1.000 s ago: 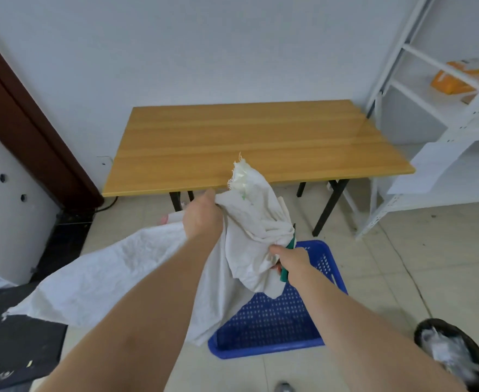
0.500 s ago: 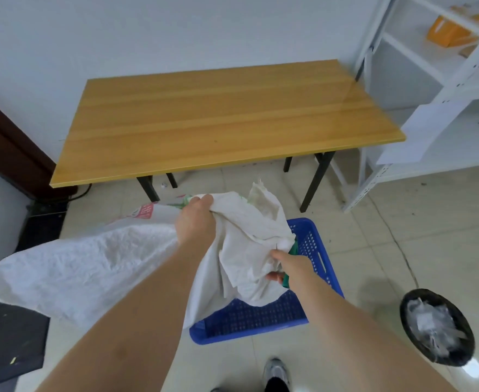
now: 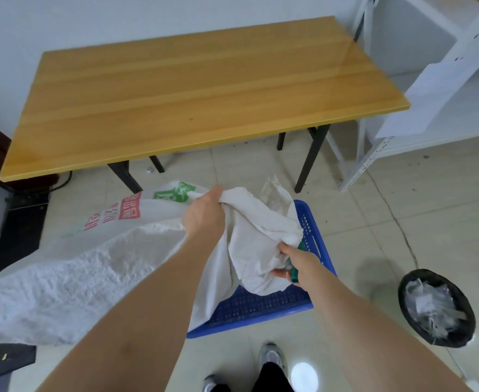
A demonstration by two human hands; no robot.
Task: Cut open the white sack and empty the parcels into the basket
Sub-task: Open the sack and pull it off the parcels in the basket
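Over tiled floor point(image 3: 360, 250), both hands grip white sack point(image 3: 255, 230) above basket point(image 3: 314, 244).

The sack point(image 3: 96, 267) hangs over the basket point(image 3: 312, 239) before the table point(image 3: 193, 89), bin point(image 3: 436, 306) to its right.

Bare forearms, dark trousers point(image 3: 272, 377), seemingly grey trainers point(image 3: 271, 356).

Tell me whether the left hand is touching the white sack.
Touching. The head view shows the left hand with its fingers curled round a bunched fold of the white sack, gripping it above the blue basket.
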